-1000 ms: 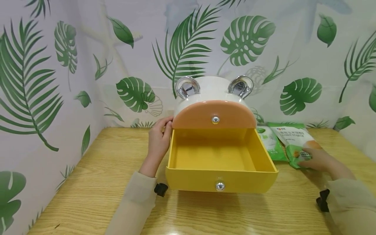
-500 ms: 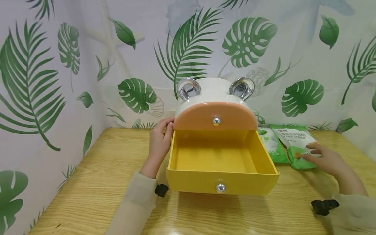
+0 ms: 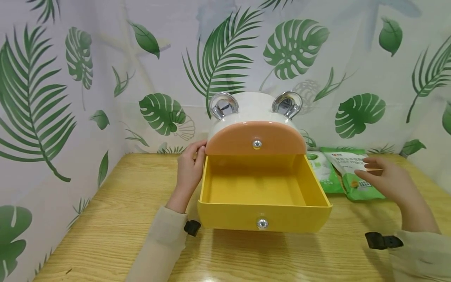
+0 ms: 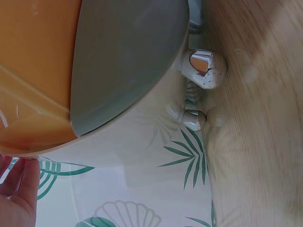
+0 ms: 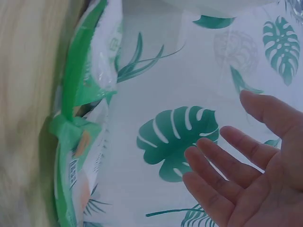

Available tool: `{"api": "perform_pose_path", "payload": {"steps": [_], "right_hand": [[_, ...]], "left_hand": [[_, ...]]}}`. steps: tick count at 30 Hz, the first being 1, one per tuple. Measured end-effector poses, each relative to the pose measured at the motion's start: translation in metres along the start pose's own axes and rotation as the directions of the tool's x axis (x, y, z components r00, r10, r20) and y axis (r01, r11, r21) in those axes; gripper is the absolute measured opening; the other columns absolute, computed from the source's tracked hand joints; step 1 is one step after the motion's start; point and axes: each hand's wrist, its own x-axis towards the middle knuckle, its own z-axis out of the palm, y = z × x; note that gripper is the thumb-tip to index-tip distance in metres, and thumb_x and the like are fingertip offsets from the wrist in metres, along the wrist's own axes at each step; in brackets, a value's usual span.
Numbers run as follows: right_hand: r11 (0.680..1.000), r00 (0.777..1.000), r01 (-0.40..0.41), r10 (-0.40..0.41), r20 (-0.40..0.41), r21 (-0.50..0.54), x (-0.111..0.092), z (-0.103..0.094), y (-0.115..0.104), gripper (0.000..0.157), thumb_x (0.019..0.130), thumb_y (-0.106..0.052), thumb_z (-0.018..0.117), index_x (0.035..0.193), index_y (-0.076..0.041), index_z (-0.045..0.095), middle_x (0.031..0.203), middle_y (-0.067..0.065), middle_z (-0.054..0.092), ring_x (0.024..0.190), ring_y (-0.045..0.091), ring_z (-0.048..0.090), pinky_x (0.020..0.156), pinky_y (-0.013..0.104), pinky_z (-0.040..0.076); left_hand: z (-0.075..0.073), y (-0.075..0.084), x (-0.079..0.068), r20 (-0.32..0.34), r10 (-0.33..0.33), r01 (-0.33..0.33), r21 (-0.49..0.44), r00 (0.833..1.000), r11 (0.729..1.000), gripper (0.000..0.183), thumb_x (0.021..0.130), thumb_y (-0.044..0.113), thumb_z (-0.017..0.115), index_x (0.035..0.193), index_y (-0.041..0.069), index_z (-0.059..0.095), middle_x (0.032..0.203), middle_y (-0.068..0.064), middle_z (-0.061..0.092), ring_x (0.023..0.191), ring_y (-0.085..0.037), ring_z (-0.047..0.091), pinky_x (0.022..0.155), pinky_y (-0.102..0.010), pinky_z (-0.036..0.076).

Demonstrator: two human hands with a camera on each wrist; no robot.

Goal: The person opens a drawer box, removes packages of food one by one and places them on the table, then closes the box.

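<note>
A white storage box point(image 3: 251, 105) with two chrome eye-shaped ornaments stands at the table's middle. Its orange upper drawer point(image 3: 230, 141) is closed, while the yellow lower drawer point(image 3: 232, 216) is pulled out with nothing in it. My left hand point(image 3: 189, 168) touches the box's left side, and its fingers point(image 4: 29, 177) meet the shell in the left wrist view. On the right, my right hand point(image 3: 396, 181) hovers with spread fingers, holding nothing. Below and behind it lies a green-and-white corn starch bag point(image 3: 354, 188). A second green-and-white bag point(image 3: 329, 178) sits between that bag and the box.
The wooden table point(image 3: 130, 211) extends to both sides and in front of the drawer. A leaf-patterned wall covering point(image 3: 243, 58) rises directly behind the box and bags, and continues along the left.
My right hand has lifted off the corn starch bag, its fingers now apart from it. The bag stays lying there. My left hand, the box and the drawers have not visibly moved.
</note>
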Motion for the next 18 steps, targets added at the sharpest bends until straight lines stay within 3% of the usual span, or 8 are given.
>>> {"api": "perform_pose_path", "payload": {"steps": [18], "right_hand": [[0.996,0.995,0.033,-0.025,-0.099,0.084,0.001,-0.001,-0.047,0.065,0.088,-0.041,0.049,0.128,0.008,0.034,0.122,0.029,0.040,0.105,0.045,0.041,0.075,0.057,0.041]], "left_hand": [[0.000,0.000,0.000,0.002,-0.015,0.015,-0.004,1.000,1.000,0.023,0.091,0.007,0.048,0.107,-0.005,0.060,0.104,-0.017,0.059,0.094,-0.027,0.056,0.071,-0.038,0.051]]}}
